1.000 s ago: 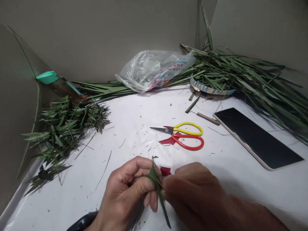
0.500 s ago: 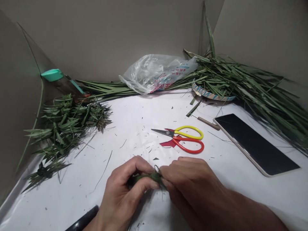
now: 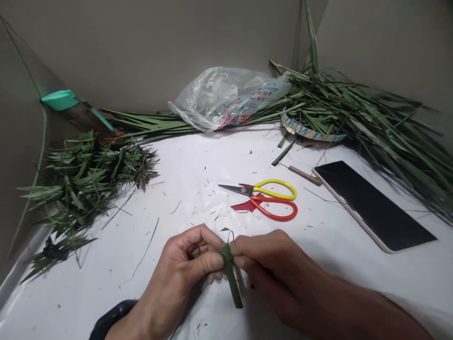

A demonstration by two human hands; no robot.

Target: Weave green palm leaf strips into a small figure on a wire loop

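Note:
Both hands meet at the front of the white table around a small folded piece of green leaf strip [image 3: 232, 278]. My left hand [image 3: 191, 262] pinches it between thumb and fingers. One flat strip end hangs down toward me, and a thin loop stands up at the top. My right hand [image 3: 272, 269] is closed at the loop's right side, thumb and forefinger pressed together at the leaf; what exactly they grip is partly hidden. Just beyond the hands lie scissors [image 3: 262, 198] with one yellow and one red handle, on a scrap of red paper [image 3: 244, 206].
Woven leaf pieces [image 3: 88, 174] are heaped at left by a green-lidded bottle [image 3: 76, 111]. A plastic bag [image 3: 226, 99] and long leaves [image 3: 364, 108] line the back. A phone [image 3: 375, 205] and a thin brown-handled tool [image 3: 304, 175] lie right. Leaf bits are scattered about.
The leaf piece has turned in my hands, so its flat strip end now hangs toward me. My left thumb has shifted onto it. The camera view has moved slightly.

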